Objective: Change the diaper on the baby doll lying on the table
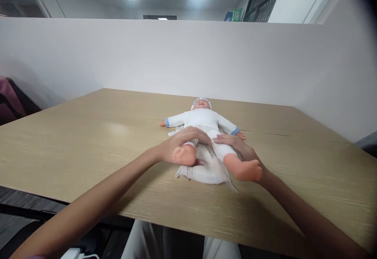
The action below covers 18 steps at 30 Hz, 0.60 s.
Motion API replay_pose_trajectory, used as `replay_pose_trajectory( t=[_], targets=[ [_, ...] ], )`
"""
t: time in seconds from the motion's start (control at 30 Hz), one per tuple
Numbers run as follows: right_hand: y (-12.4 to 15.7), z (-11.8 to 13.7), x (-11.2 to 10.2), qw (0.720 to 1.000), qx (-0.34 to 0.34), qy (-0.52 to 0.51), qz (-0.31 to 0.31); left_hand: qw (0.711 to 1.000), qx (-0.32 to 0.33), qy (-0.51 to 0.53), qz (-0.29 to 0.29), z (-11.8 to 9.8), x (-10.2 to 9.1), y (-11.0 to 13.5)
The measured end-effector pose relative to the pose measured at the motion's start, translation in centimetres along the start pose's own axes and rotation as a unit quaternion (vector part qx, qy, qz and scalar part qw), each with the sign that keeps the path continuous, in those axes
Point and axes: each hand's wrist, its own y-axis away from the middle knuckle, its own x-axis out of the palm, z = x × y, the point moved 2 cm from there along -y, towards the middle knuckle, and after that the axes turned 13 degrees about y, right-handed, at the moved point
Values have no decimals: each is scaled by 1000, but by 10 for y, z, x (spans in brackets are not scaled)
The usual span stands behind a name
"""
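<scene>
A baby doll in a white suit with blue cuffs and a white cap lies on its back, feet toward me. Under its hips and between its legs a white diaper is spread, its near edge on the table. My left hand curls over the doll's leg on the left, fingers across the thigh; part of it is hidden behind the doll's foot. Resting on the other thigh is my right hand, its fingers stretched out flat and its wrist behind that foot. A white tab sticks out beside the doll's waist at left.
The wooden table has seams across its top and meets a white partition wall at the back. A pink and black bag is at the far left. Below the near edge are my legs and a white object.
</scene>
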Motion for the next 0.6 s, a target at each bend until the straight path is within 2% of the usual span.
replay_pose_trajectory(
  t=[0.1,0.23,0.3,0.6],
  targets=[
    [9,-17,-3,996,-76,-14,47,999,-7,-33,-3,13,-6,29],
    [26,-29,6,984,-147,23,94,995,-41,-65,63,25,-9,54],
    [31,-31,11,983,-147,34,101,992,-57,-76,87,26,-10,56],
    [34,-31,17,986,-116,44,116,986,-93,-91,102,22,-10,55]
  ],
)
